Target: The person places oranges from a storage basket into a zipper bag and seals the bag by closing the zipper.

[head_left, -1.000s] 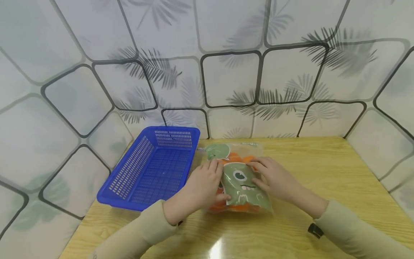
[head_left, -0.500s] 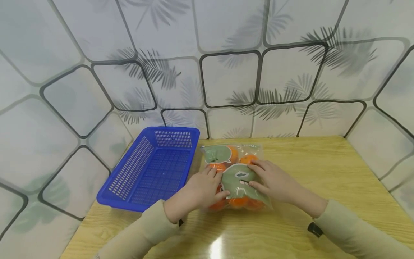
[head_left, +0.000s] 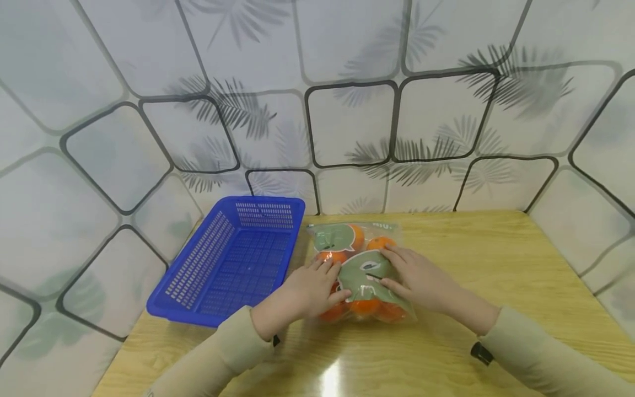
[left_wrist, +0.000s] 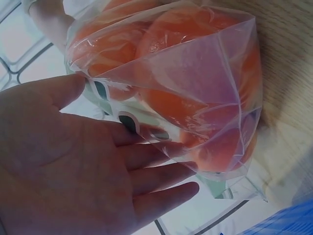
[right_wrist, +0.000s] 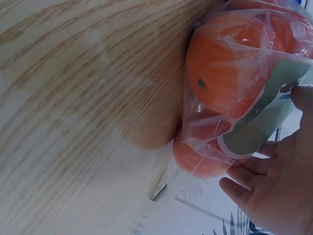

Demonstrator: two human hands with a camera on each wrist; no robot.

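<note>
A clear plastic bag with a green cartoon print lies flat on the table, several oranges inside it. On its left side rests my left hand, fingers spread and nearly straight. My right hand touches the bag's right upper side with its fingertips. In the left wrist view the open palm and straight fingers of the left hand lie against the plastic. The right wrist view shows an orange through the plastic, with the right hand's fingers against the printed side.
A blue plastic basket with slotted walls stands on the wooden table, left of the bag. Behind the table rises a wall covering with a leaf and line pattern.
The bag's print has shifted and creased and the oranges show more clearly beneath the plastic. Both hands moved only slightly and stay on the bag.
</note>
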